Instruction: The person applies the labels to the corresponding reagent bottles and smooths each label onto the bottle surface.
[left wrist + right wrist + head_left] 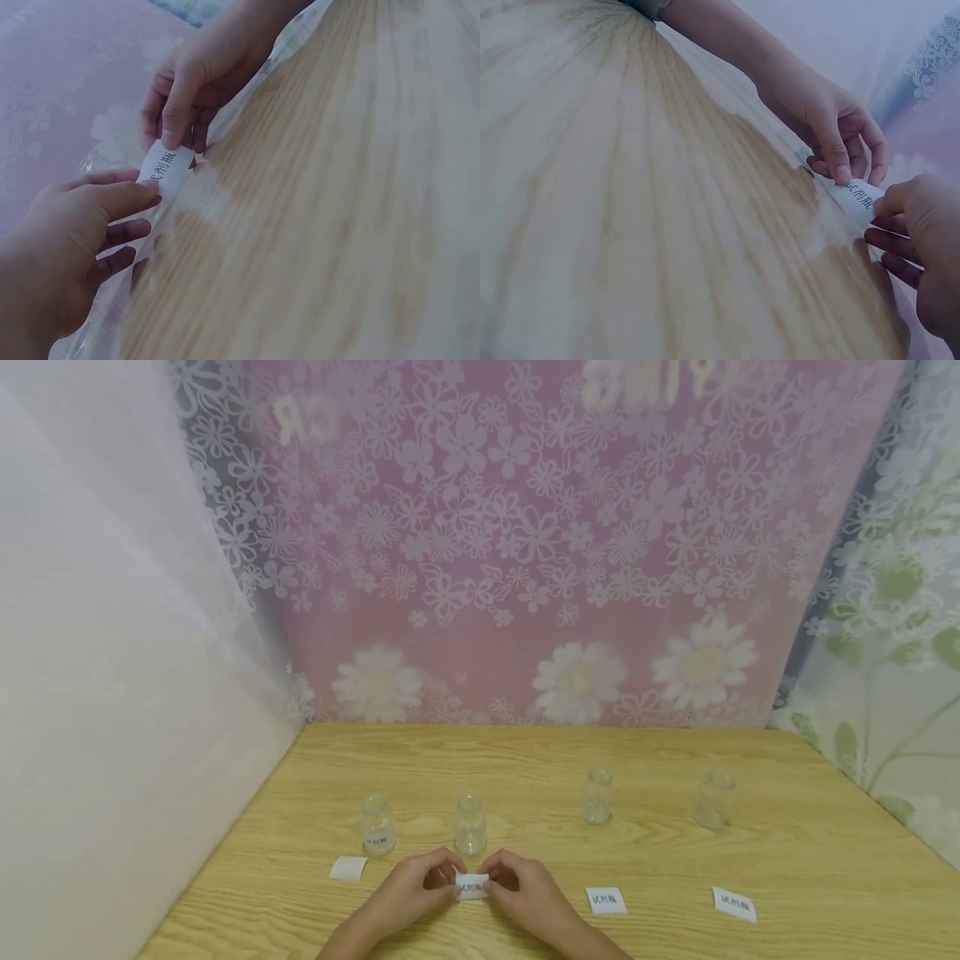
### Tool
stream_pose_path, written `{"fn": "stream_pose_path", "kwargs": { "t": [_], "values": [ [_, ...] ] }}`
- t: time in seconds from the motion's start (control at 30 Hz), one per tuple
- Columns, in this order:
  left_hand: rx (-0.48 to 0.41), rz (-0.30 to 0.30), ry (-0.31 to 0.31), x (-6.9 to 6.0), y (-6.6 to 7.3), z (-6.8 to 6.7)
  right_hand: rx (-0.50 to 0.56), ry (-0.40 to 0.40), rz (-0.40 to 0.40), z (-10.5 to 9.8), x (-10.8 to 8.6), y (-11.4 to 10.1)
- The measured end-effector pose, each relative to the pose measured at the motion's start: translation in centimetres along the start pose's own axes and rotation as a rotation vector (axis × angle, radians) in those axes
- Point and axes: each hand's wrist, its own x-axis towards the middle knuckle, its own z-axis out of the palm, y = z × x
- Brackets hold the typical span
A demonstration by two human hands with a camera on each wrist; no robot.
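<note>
Between both hands is a small white label (472,887) with dark printed characters. My left hand (417,887) pinches its left end, and my right hand (527,893) pinches the right end. In the left wrist view the label (166,171) faces up between thumbs and fingertips; in the right wrist view the label (857,199) looks slightly bowed. Just beyond the hands stands an upright clear glass bottle (470,825) with no print visible on it. To its left, another clear bottle (377,825) carries a printed label low on its side.
Two more clear bottles, one right of centre (597,797) and one farther right (714,799), stand on the wood-grain table (525,756). Printed labels lie in front of them, a nearer label (606,901) and a far-right label (734,904). A blank white piece (348,868) lies at left.
</note>
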Motion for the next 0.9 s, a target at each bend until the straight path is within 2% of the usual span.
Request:
{"fn": "stream_pose_path", "kwargs": {
  "t": [0.07, 0.13, 0.3, 0.4, 0.5, 0.77, 0.9],
  "values": [
    [-0.056, -0.017, 0.015, 0.0, 0.1, 0.1, 0.080, 0.008, 0.040, -0.1, 0.1, -0.2],
    [-0.103, -0.040, 0.033, 0.1, 0.1, 0.1, 0.111, 0.027, 0.065, -0.1, 0.1, -0.6],
    [-0.234, -0.094, 0.057, 0.3, 0.1, 0.2, 0.111, 0.096, 0.085, -0.6, 0.1, -2.6],
    [-0.283, -0.095, 0.046, 0.2, 0.0, 0.1, 0.108, 0.117, 0.075, -0.9, -0.1, -4.0],
    [-0.304, -0.079, 0.026, 0.2, -0.1, 0.1, 0.120, 0.108, 0.076, -1.0, -0.2, -4.5],
    [-0.335, -0.076, -0.012, 0.2, 0.1, 0.2, 0.133, 0.098, 0.063, -0.3, 0.2, -1.0],
    [-0.364, -0.084, -0.030, 0.3, 0.3, 0.3, 0.135, 0.104, 0.044, -0.1, 0.2, -0.1]
  ]
}}
